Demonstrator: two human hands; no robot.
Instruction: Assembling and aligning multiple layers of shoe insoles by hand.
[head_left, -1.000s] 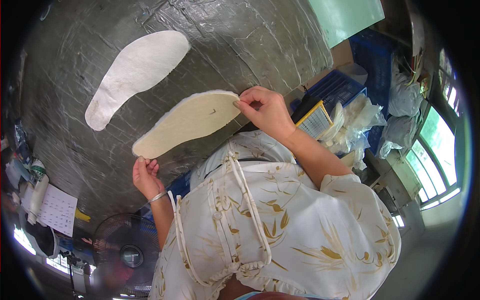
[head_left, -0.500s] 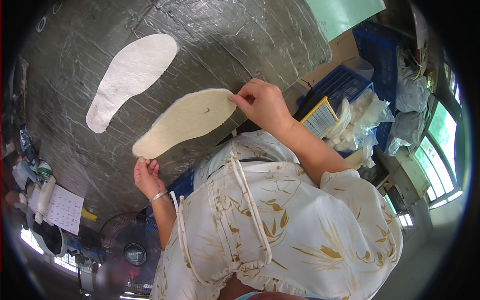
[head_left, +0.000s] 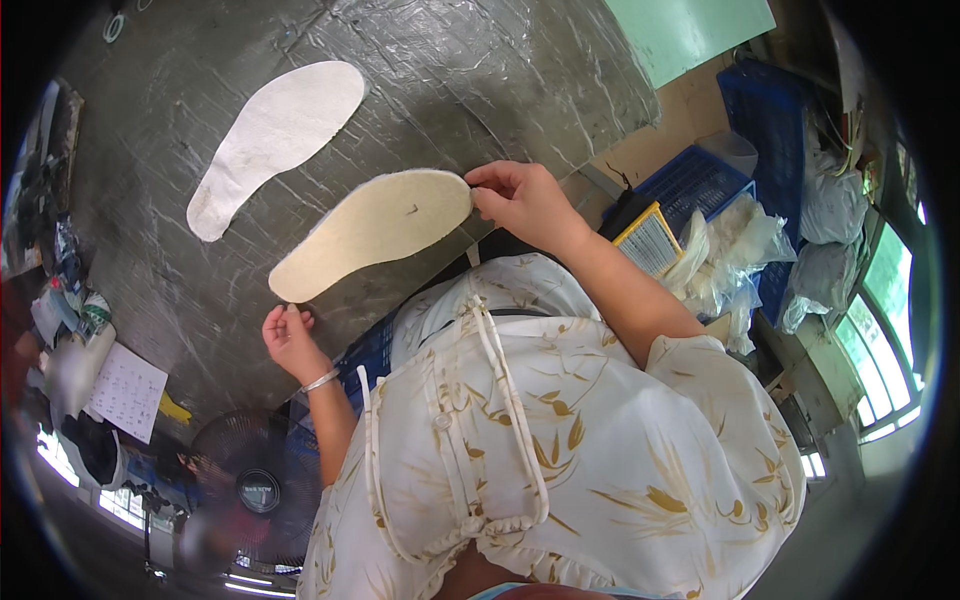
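Observation:
A cream insole (head_left: pixel 372 232) with a small dark mark lies on the dark, film-covered table in front of me. At its wide toe end is my right hand (head_left: pixel 525 205), thumb and forefinger a little apart at the rim and not over the top face. My left hand (head_left: pixel 290 338), wearing a bracelet, is just below the narrow heel end, fingers loosely bent and the thumb tip by the edge. Neither hand visibly grips the insole. Farther off to the left lies a second, whiter insole (head_left: pixel 275 140), which no hand touches.
The table (head_left: pixel 450 110) has creased plastic over it. Blue crates (head_left: pixel 690 185), a yellow-framed panel (head_left: pixel 648 240) and clear plastic bags (head_left: pixel 735 250) stand at right. A black fan (head_left: pixel 258 490) is at lower left, near a written sheet (head_left: pixel 128 390). A pale green board (head_left: pixel 690 35) is at the far right.
My right thumb has come off the insole's top face to its rim. My left fingertips have drawn slightly off the heel. The view has shifted slightly; both insoles stay side by side.

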